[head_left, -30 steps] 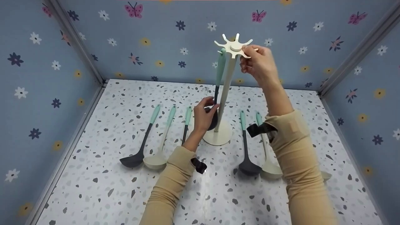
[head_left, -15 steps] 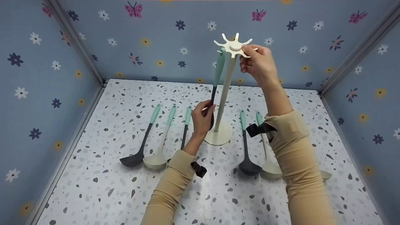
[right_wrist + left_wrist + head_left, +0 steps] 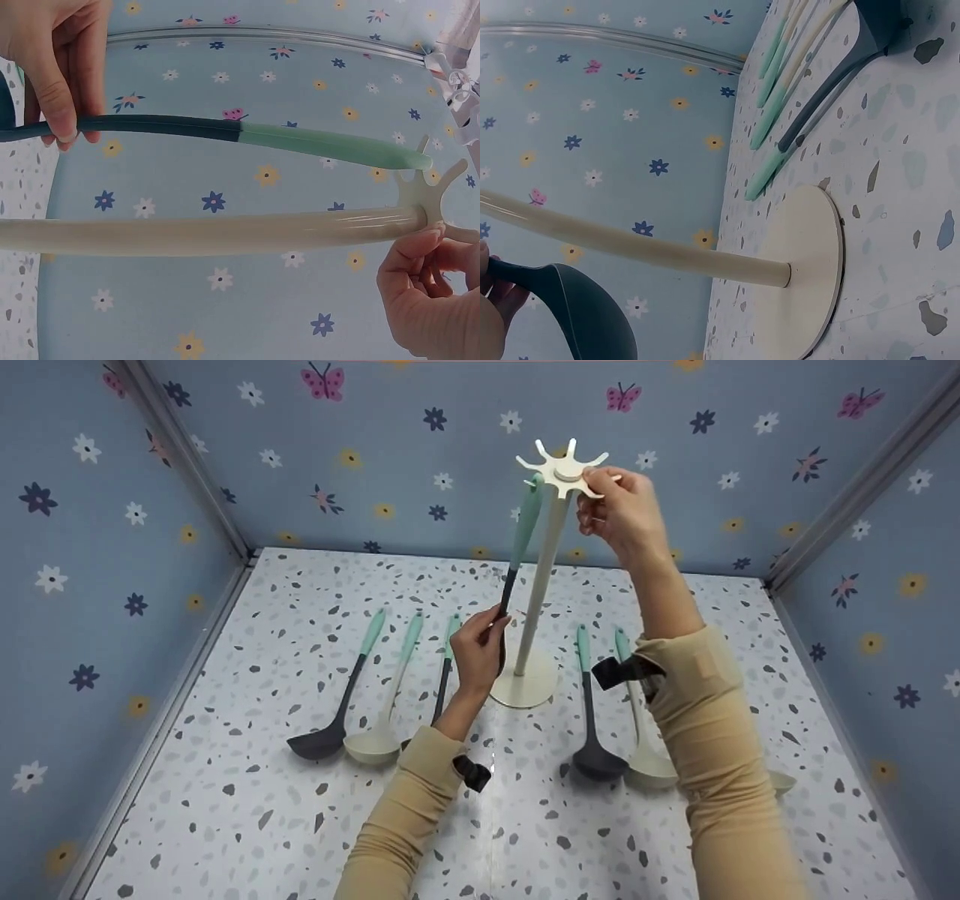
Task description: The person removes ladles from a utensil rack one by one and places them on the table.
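A cream stand point(image 3: 546, 555) with a round base and a hooked top point(image 3: 559, 465) stands upright on the table. In the head view, my left hand point(image 3: 478, 652) pinches the dark shaft of a ladle with a mint handle point(image 3: 527, 521). The handle's top end is at one of the hooks, and the shaft leans left of the pole. The ladle's bowl point(image 3: 592, 315) shows in the left wrist view, but my hand mostly hides it in the head view. With thumb and fingers, my right hand point(image 3: 626, 514) pinches the right side of the hooked top, also seen in the right wrist view.
Left of the stand lie a dark ladle point(image 3: 319, 744), a pale ladle point(image 3: 373, 746) and another ladle point(image 3: 451, 641) partly behind my left arm. To the right are a dark ladle point(image 3: 600, 763), a pale one point(image 3: 651, 769) and a pale bowl point(image 3: 781, 781) behind my sleeve. Patterned walls surround the table.
My left hand has moved left and slightly down, swinging the ladle's lower end away from the pole. The handle's top stays at the hook. My right hand holds its place.
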A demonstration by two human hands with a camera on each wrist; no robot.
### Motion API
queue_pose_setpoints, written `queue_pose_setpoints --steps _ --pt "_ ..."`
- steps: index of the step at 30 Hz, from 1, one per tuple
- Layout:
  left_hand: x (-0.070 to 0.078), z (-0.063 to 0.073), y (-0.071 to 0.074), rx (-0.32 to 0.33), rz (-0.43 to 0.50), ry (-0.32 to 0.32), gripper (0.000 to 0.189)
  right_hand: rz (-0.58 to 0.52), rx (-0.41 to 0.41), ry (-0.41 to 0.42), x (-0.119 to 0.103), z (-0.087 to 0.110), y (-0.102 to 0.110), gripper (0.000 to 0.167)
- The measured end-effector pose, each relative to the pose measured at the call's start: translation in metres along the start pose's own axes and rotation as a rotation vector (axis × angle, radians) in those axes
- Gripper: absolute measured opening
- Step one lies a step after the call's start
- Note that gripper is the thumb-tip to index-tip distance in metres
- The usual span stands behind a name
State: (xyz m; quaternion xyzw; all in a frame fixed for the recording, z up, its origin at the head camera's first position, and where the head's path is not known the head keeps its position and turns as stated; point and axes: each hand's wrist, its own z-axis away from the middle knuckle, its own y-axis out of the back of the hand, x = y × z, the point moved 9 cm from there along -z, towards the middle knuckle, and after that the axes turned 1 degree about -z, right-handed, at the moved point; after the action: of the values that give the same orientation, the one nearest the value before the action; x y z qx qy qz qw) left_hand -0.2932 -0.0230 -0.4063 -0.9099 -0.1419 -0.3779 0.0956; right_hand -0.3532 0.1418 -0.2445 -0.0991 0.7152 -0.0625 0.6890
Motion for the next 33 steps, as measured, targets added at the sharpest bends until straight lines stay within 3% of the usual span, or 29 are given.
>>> queue_pose_setpoints --steps 17,33 --pt "0.009 -0.007 0.007 -0.013 -0.009 -0.022 0.016 -0.005 -0.002 0.009 -0.001 0.0 0.0 0.016" --pt "0.027 -0.016 0.052 0.014 -0.105 -0.043 0.016 0.008 0.011 0.005 -0.001 0.0 0.001 0.017"
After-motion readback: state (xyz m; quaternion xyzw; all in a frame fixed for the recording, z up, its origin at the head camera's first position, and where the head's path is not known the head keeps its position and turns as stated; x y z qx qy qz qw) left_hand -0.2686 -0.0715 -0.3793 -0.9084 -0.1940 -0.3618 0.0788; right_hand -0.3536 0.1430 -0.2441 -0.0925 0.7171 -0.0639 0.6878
